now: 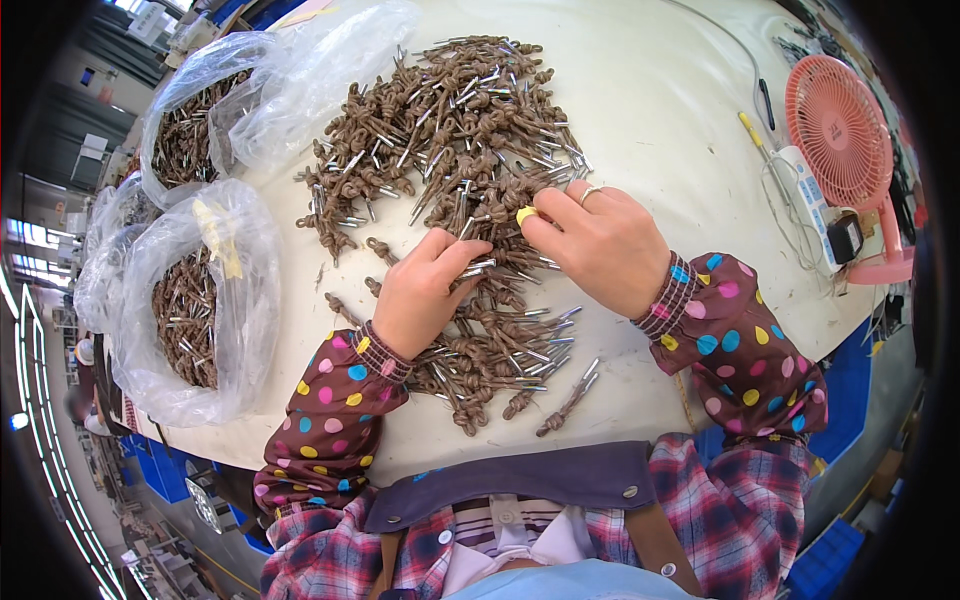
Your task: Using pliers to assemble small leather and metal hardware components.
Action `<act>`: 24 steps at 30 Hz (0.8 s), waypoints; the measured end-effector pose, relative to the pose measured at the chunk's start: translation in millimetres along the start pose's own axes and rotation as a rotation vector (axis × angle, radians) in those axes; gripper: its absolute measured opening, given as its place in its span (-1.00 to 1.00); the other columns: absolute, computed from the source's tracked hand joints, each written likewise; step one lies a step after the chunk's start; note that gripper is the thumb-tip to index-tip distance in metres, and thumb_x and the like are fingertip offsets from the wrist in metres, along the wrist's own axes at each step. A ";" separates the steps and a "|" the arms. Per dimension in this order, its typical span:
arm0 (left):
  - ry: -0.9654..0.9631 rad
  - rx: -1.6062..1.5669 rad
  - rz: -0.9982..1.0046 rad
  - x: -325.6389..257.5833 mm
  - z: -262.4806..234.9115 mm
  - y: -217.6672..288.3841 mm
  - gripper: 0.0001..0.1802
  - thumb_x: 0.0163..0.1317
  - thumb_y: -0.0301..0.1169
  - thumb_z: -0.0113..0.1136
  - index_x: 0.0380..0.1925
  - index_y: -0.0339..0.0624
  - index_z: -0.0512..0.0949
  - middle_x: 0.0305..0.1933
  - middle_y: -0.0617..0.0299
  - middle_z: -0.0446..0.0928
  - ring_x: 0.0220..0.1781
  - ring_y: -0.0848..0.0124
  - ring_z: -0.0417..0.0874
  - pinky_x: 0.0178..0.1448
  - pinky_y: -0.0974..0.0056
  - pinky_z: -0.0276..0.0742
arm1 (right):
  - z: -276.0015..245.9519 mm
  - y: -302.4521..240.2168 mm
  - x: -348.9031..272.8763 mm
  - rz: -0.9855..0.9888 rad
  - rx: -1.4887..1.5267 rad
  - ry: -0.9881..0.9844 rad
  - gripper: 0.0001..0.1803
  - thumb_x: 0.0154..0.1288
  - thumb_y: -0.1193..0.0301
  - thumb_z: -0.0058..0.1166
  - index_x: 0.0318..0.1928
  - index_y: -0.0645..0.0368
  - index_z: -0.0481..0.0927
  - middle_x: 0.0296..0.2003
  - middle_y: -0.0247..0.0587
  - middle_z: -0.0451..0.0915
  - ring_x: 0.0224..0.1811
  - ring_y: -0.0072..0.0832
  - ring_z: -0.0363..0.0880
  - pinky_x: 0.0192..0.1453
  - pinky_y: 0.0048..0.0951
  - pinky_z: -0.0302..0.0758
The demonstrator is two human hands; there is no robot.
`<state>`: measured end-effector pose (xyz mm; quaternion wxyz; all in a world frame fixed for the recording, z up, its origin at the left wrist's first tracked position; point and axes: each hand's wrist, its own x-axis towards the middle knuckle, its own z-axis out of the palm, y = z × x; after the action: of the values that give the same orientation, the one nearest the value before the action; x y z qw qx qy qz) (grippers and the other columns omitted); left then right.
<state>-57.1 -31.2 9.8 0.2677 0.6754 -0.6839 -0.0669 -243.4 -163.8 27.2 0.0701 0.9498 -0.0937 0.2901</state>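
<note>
A large heap of brown knotted cords with silver metal tips (450,120) covers the middle of the table. My left hand (415,295) is closed at the heap's near side, its thumb and fingers pinching a knotted cord (478,268) whose metal tips poke out. Across from it, my right hand (610,245) has its fingers curled together over the heap's right edge. A ring and a small yellow cover (526,214) show on its fingers; what they grip is hidden. Below both hands lies a smaller group of the cords (500,350), with one knotted cord (568,403) apart at its right.
Clear plastic bags (255,350) filled with the same cords stand along the left side. At the right are a pink fan (835,130), a white power strip (808,205) with a black plug, and a yellow-handled tool (750,130). A cable runs along the far right.
</note>
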 end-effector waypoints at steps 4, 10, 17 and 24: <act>-0.002 0.102 0.063 0.3 -2.4 -0.7 -0.53 -0.14 -0.65 0.35 -0.14 -0.04 0.61 -0.34 0.18 0.46 -0.36 0.23 0.58 -0.29 0.22 0.53 | -0.3 0.5 -1.6 -0.023 -0.004 0.007 -0.91 0.03 0.40 0.08 -0.41 0.03 0.46 -0.38 -0.41 0.41 -0.29 -0.51 0.50 -0.27 -0.49 0.45; 0.039 0.051 0.094 -6.2 -5.5 -3.3 -0.52 -0.15 -0.70 0.30 -0.14 -0.06 0.60 -0.30 0.19 0.50 -0.33 0.22 0.60 -0.29 0.23 0.54 | 1.7 -1.7 -0.6 -0.075 0.007 0.037 -0.92 0.04 0.39 0.08 -0.43 0.01 0.45 -0.40 -0.44 0.40 -0.26 -0.52 0.49 -0.26 -0.51 0.42; 0.028 -0.019 0.102 -8.8 -12.8 -2.4 -0.56 -0.12 -0.68 0.30 -0.17 -0.06 0.61 -0.30 0.20 0.50 -0.37 0.25 0.60 -0.33 0.26 0.53 | -1.7 -2.0 0.6 -0.048 0.042 0.044 -0.91 0.02 0.39 0.07 -0.44 0.00 0.44 -0.42 -0.45 0.39 -0.28 -0.52 0.49 -0.27 -0.49 0.45; -0.397 -0.136 -0.130 -44.0 -83.7 -31.0 -0.56 -0.08 -0.60 0.37 -0.11 -0.05 0.61 -0.22 0.21 0.52 -0.20 0.29 0.59 -0.11 0.30 0.52 | -11.5 7.5 -9.5 0.112 0.180 0.025 -0.74 -0.05 0.34 0.34 -0.30 0.03 0.57 -0.31 -0.45 0.54 -0.37 -0.47 0.51 -0.32 -0.45 0.46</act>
<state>6.1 31.2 54.6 0.1677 0.6720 -0.6722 -0.2617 -258.9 -167.6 31.9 -0.0308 0.9418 -0.1192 0.3127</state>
